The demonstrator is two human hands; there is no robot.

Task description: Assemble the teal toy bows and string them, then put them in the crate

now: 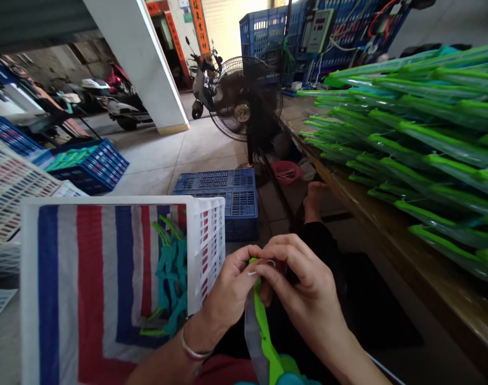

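A long, narrow bright green plastic piece [264, 326] with a clear, sheet-like part along one side stands in front of me, its tip pointing away. My left hand [231, 283] is closed in a pinch around its far tip. Close against it, my right hand [302, 278] pinches a thin white cord [271, 263] that loops at the same tip. The fingers of both hands touch or nearly touch there. Teal parts [290, 378] show at the near end of the piece, cut off by the lower edge of the view.
At left, a white crate [107, 201] with a striped lining holds teal and green pieces [174, 272]. Many green-edged clear pieces [428, 139] lie stacked on a wooden table [360, 219] at right. Ahead are a blue crate [239, 200], a black fan [241, 112] and a pink basin [286, 171].
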